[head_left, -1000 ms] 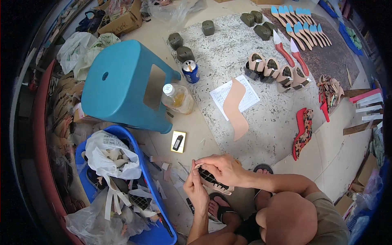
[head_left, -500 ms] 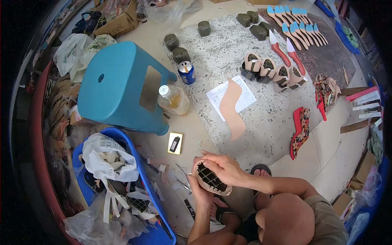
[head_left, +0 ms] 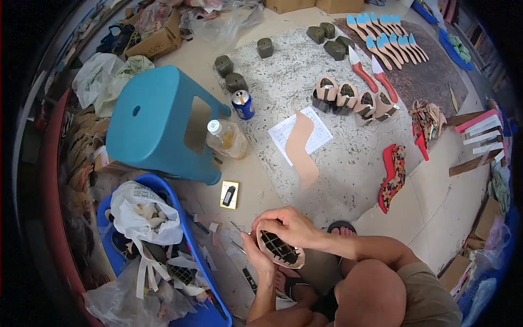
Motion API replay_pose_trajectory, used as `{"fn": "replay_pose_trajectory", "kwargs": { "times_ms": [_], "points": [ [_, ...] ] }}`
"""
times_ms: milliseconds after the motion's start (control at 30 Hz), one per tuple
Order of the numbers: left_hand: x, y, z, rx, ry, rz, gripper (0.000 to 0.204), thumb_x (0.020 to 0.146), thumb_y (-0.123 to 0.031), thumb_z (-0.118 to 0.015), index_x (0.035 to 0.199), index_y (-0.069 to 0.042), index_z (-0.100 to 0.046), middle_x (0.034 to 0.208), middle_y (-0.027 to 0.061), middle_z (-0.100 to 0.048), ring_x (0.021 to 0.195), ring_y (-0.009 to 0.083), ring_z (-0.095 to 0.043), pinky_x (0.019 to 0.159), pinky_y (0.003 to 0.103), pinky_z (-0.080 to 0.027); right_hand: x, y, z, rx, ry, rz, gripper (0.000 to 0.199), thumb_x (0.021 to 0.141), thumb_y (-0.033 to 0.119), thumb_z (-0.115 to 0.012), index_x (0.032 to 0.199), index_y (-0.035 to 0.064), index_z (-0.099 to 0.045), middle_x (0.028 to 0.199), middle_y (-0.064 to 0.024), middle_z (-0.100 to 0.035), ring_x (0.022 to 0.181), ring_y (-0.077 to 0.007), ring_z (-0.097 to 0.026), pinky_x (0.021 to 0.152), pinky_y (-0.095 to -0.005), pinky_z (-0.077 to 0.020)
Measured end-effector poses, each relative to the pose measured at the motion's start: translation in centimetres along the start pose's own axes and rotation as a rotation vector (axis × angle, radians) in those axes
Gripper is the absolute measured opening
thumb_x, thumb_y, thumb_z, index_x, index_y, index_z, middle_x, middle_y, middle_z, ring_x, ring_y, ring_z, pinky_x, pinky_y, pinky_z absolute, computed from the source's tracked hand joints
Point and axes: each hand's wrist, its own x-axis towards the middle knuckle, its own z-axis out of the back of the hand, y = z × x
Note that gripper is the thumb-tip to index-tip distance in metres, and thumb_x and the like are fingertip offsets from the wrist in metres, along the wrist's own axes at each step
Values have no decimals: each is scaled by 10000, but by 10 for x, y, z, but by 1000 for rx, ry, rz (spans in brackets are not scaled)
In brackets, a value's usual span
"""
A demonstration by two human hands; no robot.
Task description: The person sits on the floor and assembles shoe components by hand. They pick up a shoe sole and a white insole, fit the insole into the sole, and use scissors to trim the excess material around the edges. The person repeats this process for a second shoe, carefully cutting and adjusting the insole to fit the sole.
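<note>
Both hands are closed around a beige-covered shoe platform [head_left: 279, 249], its dark, grid-patterned face turned up and the beige edge folded in around it. My left hand [head_left: 260, 256] grips its left side from below. Across its upper end lies my right hand [head_left: 290, 228], fingers bent over the rim. Beside my left hand, the two thin metal arms of a hand tool [head_left: 238, 246] stick out to the left; its other end is hidden, so its kind and whether that hand grips it are unclear.
To the left are a blue bin [head_left: 188, 229] of scraps and bags, a teal stool [head_left: 144, 117], a bottle [head_left: 231, 143] and a can [head_left: 243, 104]. Ahead, a speckled board [head_left: 261, 76] bears a wavy beige strip [head_left: 301, 147] and several wrapped platforms [head_left: 347, 97]. A red floral wedge [head_left: 393, 177] lies right.
The view has shifted slightly. My right hand has moved over the platform's upper end, its fingers now bent more over the rim. The platform stays in both hands.
</note>
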Motion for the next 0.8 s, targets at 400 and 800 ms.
{"fn": "replay_pose_trajectory", "kwargs": {
  "times_ms": [400, 800],
  "points": [
    [-19, -18, 15, -145, -129, 128, 665, 1026, -561, -266, 1107, 1, -610, 991, 118, -674, 875, 214, -670, 783, 353, -559, 0, -22, -21, 444, 85, -141, 314, 913, 170, -635, 1156, -28, -650, 1064, -130, -707, 932, -176, -662, 806, -310, -518],
    [-13, -38, 20, -528, 39, 249, 542, 1036, -496, -327, 1323, -74, -513, 1289, 90, -591, 1201, 249, -569, 1007, 450, -477, -60, -168, 12, -1195, 29, 130, 593, 737, 92, -693, 1250, -58, -437, 973, -216, -609, 875, -379, -623, 749, -438, -536]
  ]
}}
